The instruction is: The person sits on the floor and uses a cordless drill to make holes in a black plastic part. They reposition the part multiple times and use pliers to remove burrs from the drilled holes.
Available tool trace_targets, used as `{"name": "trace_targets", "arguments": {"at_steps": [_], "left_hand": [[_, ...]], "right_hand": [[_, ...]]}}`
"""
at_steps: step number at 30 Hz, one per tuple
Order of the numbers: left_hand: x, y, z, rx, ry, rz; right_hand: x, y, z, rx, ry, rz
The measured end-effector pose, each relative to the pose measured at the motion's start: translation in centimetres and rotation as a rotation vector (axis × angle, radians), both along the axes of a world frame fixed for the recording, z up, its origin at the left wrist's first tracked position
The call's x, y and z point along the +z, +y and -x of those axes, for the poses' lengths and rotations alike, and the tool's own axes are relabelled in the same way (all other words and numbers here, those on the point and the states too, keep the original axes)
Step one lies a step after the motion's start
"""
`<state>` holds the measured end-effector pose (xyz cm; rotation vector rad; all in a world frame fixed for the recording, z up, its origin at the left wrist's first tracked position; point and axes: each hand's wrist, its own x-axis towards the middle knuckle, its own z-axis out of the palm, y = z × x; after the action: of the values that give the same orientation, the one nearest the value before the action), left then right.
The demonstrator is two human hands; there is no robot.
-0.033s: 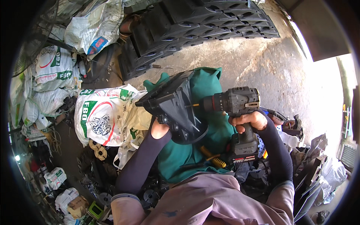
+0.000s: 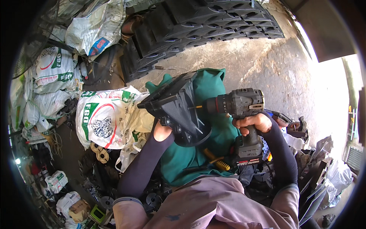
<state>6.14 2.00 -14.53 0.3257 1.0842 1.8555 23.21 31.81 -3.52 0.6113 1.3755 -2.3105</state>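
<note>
A cordless drill is gripped by its handle in my right hand, fingers wrapped round it. Its thin gold-coloured bit points left and meets, or nearly meets, the side of a black plastic housing. That housing has a wide angular end and a round end, and lies tilted over the green cloth on my lap. My left hand holds it from the lower left; most of those fingers are hidden behind the part. A yellow-and-black handled tool rests on the cloth below.
Stacked black plastic panels line the far side of the concrete floor. White printed sacks stand at my left, with more bags behind. Assorted parts and a clear plastic bottle crowd my right.
</note>
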Motion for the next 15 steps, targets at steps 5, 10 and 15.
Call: {"name": "trace_targets", "arguments": {"at_steps": [5,10,15], "left_hand": [[0.9,1.0,0.6,-0.004,-0.112,-0.104],[3.7,0.8,1.5,-0.110,-0.193,0.082],[7.2,-0.6,0.9,0.153,-0.215,0.398]], "right_hand": [[-0.3,0.2,0.3,-0.017,0.014,0.002],[0.1,0.2,-0.3,-0.019,0.007,-0.037],[1.1,0.7,-2.0,-0.052,0.044,-0.028]]}}
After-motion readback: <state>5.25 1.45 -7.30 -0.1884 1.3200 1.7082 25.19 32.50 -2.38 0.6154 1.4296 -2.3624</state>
